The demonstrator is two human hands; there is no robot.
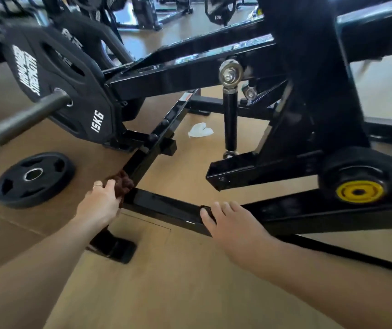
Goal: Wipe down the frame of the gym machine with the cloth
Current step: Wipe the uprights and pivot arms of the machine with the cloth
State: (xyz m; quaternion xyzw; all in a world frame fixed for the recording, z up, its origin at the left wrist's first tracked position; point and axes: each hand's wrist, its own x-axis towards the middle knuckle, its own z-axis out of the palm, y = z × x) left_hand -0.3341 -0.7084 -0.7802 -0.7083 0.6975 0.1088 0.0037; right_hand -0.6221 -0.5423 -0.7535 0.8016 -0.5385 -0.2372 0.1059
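Left hand clutches the brown cloth against the frame; right hand rests open beside it.

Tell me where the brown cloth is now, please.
In the head view the brown cloth is lower left of centre, in the left hand, pressed against the black frame bar.

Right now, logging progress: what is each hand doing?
Left hand: closed on the brown cloth, pressed against the frame.
Right hand: open, empty, resting on the frame.

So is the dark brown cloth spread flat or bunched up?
Bunched up: the dark brown cloth forms a crumpled wad pressed by the left hand against the black frame bar.
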